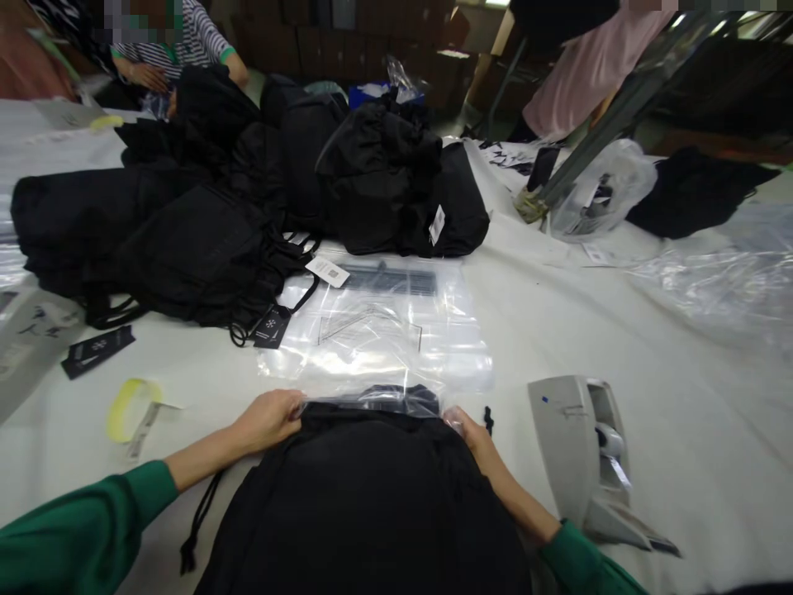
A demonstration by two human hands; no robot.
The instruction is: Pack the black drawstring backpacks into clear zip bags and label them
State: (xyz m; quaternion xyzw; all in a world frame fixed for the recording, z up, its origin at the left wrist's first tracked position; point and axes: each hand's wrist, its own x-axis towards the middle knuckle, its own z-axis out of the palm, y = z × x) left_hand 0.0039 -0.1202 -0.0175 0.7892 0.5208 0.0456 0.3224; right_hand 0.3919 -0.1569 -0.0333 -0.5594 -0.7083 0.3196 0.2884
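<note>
Black bag (372, 504) is lying on the white counter (508, 330), directly before the person. At the bag's far edge, left hand (273, 420) is pinching clear plastic (372, 404) at the left end; right hand (469, 430) is pinching it at the right end. Just beyond the bag, flat clear packaging (458, 357) is lying; farther beyond it, a dark heap (384, 182) is resting. Right of the bag, a grey tape dispenser (561, 430) is sitting; left of it, a yellow ring (116, 411) is lying.

Matt cloth bag (372, 504), glossy plastic film (365, 369)
</note>
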